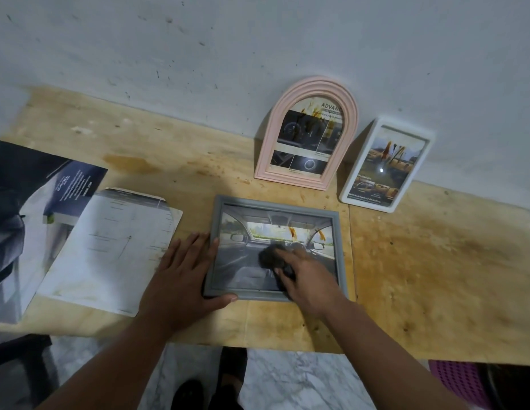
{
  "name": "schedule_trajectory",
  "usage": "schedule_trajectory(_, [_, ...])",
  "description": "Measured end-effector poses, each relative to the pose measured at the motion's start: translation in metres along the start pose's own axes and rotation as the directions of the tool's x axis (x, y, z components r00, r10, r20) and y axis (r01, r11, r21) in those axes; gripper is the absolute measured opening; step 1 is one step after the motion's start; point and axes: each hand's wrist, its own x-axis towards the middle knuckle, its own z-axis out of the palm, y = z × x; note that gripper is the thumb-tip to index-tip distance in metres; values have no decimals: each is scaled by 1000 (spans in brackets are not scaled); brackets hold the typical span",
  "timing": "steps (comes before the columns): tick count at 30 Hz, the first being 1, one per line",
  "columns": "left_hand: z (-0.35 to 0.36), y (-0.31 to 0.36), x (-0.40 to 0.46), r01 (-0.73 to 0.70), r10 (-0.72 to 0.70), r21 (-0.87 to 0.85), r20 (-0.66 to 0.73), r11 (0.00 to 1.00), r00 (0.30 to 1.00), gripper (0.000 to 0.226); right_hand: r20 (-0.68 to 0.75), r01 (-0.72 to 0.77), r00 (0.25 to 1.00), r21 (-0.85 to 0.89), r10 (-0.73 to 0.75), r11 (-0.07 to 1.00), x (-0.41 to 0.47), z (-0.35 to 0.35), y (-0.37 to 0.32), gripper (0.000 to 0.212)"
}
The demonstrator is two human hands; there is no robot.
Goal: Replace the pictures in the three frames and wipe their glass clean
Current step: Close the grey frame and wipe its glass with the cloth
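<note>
Your left hand [183,273] lies spread, steadying the grey frame [275,202]; right hand [305,270] presses a cloth [271,255] on its stained glass; two frames wait.

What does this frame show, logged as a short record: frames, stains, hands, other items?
flat frame: grey rectangular frame lying on the wooden table, orange smears on its glass
leaning frames: pink arched frame and white rectangular frame against the wall, both glasses stained
left hand: flat, steadying the grey frame's left edge
right hand: presses a dark cloth on the glass
other: printed sheets at left
</note>
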Motion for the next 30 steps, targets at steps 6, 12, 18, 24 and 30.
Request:
schedule_trajectory(6, [-1,-1,1,7,-7,7,7,1000,1000,118,179,-116,983,370,51,922,16,-43,2,37])
schedule_trajectory(12, [-1,1,1,7,-7,21,11,1000,1000,117,-107,-111,987,61,117,992,64,-28,8,53])
schedule_trajectory(18, [-2,1,1,14,-14,28,22,1000,1000,117,-75,-32,997,10,32,999,21,4,13,51])
schedule_trajectory(24, [-4,3,0,27,-28,29,25,999,999,118,161,52,985,44,-58,998,-19,-10,17,47])
schedule_trajectory(30, [-5,18,5,85,-86,61,20,995,996,126,-99,-36,992,370,78,928,26,-55,19,46])
